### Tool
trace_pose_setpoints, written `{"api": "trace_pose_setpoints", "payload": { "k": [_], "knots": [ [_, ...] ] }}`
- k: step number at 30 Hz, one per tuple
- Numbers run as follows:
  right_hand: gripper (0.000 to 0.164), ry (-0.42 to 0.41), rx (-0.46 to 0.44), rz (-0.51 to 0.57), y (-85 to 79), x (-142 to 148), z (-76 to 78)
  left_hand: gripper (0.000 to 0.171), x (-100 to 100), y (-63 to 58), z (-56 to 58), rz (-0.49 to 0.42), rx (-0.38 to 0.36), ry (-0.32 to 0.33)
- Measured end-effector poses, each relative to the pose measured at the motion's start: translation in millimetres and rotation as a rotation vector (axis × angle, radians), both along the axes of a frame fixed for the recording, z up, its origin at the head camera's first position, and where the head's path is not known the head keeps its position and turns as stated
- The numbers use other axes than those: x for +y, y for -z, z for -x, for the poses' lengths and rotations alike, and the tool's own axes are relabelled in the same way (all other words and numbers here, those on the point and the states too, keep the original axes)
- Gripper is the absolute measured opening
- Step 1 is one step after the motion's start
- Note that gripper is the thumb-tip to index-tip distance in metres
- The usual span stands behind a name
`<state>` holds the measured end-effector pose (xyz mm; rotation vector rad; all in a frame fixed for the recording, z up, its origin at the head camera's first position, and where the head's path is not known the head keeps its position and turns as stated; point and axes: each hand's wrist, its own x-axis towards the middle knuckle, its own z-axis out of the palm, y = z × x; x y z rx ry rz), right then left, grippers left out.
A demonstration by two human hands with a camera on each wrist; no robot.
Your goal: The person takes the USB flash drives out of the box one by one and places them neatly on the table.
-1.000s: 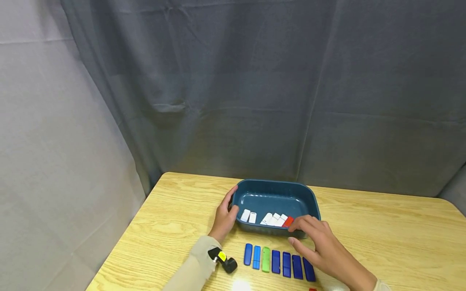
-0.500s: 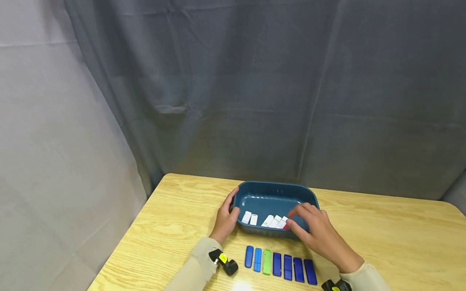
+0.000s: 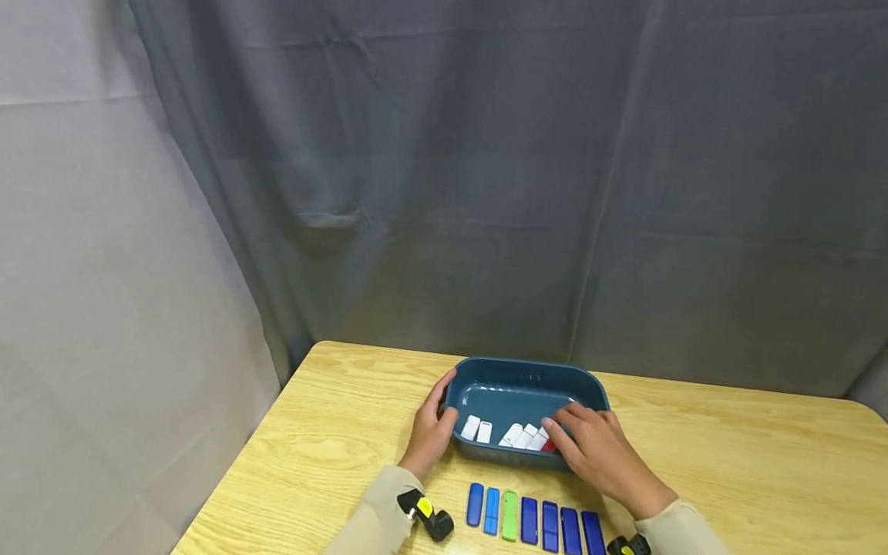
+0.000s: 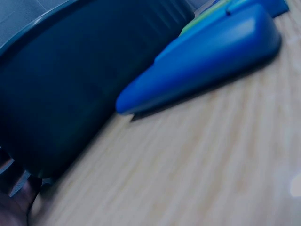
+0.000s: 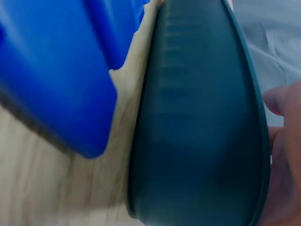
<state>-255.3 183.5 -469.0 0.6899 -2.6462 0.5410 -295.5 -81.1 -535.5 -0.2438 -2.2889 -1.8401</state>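
A dark teal plastic bin (image 3: 509, 457) stands on the table in the head view. My left hand (image 3: 432, 432) grips its left side, thumb at the rim and fingers along the outer wall. Over the right front rim my right hand (image 3: 600, 459) reaches in, its thumb close to a red oblong piece (image 3: 549, 446). The other right fingertips are hidden inside the bin, and I cannot tell whether they pinch anything. Several white pieces (image 3: 470, 427) like USB sticks lie along the bin's front. The right wrist view shows the right hand (image 5: 282, 155) beyond the bin's wall (image 5: 197, 117).
In front of the bin, several flat pieces lie in a row on the wooden table (image 3: 326, 408): blue ones (image 3: 529, 519) and a green one (image 3: 509, 515). Grey curtains (image 3: 444, 193) hang behind the table and at the left.
My right hand has moved forward and down from above the front rim into the bin's right side. The left hand keeps its place on the bin. The view has tipped slightly up.
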Motion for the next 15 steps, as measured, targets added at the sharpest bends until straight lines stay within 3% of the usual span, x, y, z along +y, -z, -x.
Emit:
{"api": "trace_pose_setpoints", "payload": {
  "k": [15],
  "knots": [
    [0.042, 0.052, -0.043, -0.131, 7.7, -0.9, 7.6, 0.065, -0.2, 0.4, 5.3, 0.001, 0.030, 0.002]
  ]
}}
